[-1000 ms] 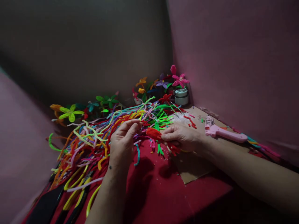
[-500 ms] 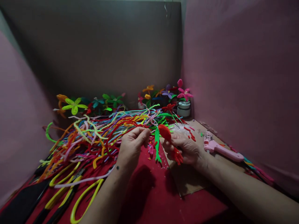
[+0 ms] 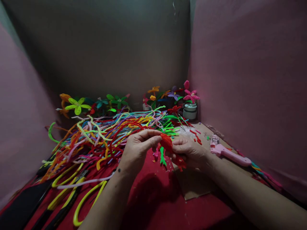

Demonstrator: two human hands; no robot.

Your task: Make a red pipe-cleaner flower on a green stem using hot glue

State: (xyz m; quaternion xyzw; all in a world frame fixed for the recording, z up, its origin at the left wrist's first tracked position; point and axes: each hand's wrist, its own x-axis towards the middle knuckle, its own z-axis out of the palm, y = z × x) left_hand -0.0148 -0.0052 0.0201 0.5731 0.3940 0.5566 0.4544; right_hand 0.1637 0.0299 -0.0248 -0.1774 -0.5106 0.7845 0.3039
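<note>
A fuzzy red pipe-cleaner flower bud (image 3: 166, 141) is held between my two hands above the red tabletop. My right hand (image 3: 189, 149) grips its lower part, with loose red ends hanging out below the fingers. Thumb and forefinger of my left hand (image 3: 139, 145) pinch the rounded upper tip. A green pipe-cleaner leaf (image 3: 162, 156) lies just beyond the bud, partly covered by it. Small pink pieces (image 3: 156, 154) lie beside the leaf. My fingers hide some of the bud's underside.
Loose pipe cleaners (image 3: 96, 137) pile up on the left. Yellow-handled pliers (image 3: 72, 195) and scissors (image 3: 90, 198) lie near my left forearm. A pink glue gun (image 3: 227, 154) rests on cardboard (image 3: 194, 187) at right. Finished flowers (image 3: 78, 105) and a small pot (image 3: 190, 111) stand against the back wall.
My left hand has moved right and now pinches the bud's tip; before, it was apart from it. The bud sits slightly lower and covers more of the green leaf.
</note>
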